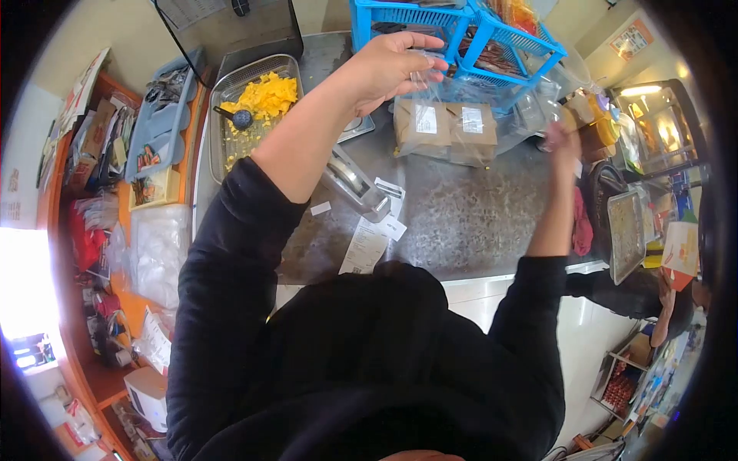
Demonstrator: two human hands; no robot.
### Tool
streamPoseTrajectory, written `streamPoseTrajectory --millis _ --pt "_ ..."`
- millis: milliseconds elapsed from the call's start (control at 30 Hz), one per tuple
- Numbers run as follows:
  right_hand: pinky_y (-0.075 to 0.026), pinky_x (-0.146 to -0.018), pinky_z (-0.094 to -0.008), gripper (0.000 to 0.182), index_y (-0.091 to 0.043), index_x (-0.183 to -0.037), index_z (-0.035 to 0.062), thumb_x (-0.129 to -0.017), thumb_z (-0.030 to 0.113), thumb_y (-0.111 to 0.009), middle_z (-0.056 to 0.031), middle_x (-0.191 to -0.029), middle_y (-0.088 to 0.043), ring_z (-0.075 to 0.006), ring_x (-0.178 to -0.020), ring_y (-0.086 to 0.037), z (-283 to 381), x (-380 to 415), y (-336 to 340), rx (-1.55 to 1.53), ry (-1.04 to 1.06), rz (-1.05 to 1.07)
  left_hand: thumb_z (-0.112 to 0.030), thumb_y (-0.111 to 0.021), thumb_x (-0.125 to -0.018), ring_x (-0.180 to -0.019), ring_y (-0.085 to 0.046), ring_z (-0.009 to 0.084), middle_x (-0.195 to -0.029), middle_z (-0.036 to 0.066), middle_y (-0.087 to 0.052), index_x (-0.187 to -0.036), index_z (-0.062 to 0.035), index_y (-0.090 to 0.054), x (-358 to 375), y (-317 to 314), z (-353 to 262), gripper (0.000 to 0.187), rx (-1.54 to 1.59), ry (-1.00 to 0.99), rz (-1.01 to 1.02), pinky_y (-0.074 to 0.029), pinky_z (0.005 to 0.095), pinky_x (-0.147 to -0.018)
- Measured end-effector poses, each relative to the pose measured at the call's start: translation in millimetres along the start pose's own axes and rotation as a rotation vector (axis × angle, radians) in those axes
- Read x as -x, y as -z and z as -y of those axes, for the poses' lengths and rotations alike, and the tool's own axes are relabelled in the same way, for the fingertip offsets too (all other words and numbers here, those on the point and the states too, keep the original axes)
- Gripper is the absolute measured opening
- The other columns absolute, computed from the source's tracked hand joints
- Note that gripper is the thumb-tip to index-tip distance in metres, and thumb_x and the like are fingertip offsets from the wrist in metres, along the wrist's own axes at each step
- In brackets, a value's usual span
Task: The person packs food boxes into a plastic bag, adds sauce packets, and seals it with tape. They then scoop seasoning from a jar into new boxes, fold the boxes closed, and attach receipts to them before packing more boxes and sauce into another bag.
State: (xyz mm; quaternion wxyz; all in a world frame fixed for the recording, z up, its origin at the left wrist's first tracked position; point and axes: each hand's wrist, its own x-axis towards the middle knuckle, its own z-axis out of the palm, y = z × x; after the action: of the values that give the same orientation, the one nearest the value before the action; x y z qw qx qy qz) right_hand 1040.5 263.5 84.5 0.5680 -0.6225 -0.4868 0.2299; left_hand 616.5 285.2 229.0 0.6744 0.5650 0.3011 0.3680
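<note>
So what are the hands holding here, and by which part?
A clear plastic bag, stretched between both hands: left hand pinches one top edge, right hand, blurred, grips the other end.

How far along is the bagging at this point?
Done: two labelled brown packets lie on the steel counter. In hand: left hand and right hand stretch a clear plastic bag between them. Left: yellow food remains in the metal tray.

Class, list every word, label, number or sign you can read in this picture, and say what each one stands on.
No text can be read.
White labels on the two brown paper packages: too small and blurred.
Receipt slips on the steel counter: print too small.
Wall poster, top right: blurred.
Papers on the left shelf: illegible.
</note>
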Motion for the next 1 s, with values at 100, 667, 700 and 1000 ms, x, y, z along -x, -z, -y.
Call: streamPoseTrajectory --millis 100,667,700,1000 --pt "-0.045 -0.093 -0.033 0.051 -0.043 -0.127 0.0018 -0.081 0.005 -0.066 -0.0106 -0.115 -0.056 -0.0211 -0.113 -0.052 -74.6 89.8 -59.4 0.13 -0.157 0.202 -0.013 -0.058 -0.092 -0.108 -0.058 0.0215 -0.117 0.015 -0.059 -0.129 -0.0029 -0.046 3.5 -4.8 -2.2 0.04 -0.008 0.015 0.0 -0.048 0.0317 -0.092" --pt "-0.049 -0.075 -0.041 0.018 -0.067 -0.096 0.0063 -0.085 0.017 -0.058 -0.0165 -0.097 -0.065 -0.0348 -0.091 -0.063 -54.3 136.2 -130.2 0.881 -0.02 0.033 -0.017 -0.058 -0.089 -0.101 -0.061 0.0191 -0.112 0.013 -0.063 -0.132 -0.0008 -0.041 10.3 6.7 -3.3 0.049 -0.321 0.008 -0.137 -0.048 0.0298 -0.088" --pt "-0.049 -0.075 -0.0412 0.019 -0.066 -0.097 0.0064 -0.086 0.019 -0.058 -0.0175 -0.097 -0.065 -0.0354 -0.09 -0.063 -34.7 152.2 -132.4 0.887 0.036 0.038 -0.019 -0.058 -0.09 -0.101 -0.061 0.0181 -0.114 0.013 -0.062 -0.133 -0.0013 -0.04 14.5 17.6 -1.2 0.05 -0.434 -0.022 -0.202 -0.048 0.0299 -0.088" --pt "-0.05 -0.069 -0.0431 0.038 -0.069 -0.084 0.0021 -0.079 0.04 -0.067 -0.0184 -0.079 -0.068 -0.0362 -0.076 -0.065 37.9 257.4 -175.7 0.728 -0.326 0.67 -0.027 -0.052 -0.093 -0.073 -0.06 0.0129 -0.082 0.006 -0.064 -0.102 -0.0041 -0.061 149.4 22.7 99.8 0.027 -0.519 0.418 -0.075 -0.048 0.0292 -0.066"
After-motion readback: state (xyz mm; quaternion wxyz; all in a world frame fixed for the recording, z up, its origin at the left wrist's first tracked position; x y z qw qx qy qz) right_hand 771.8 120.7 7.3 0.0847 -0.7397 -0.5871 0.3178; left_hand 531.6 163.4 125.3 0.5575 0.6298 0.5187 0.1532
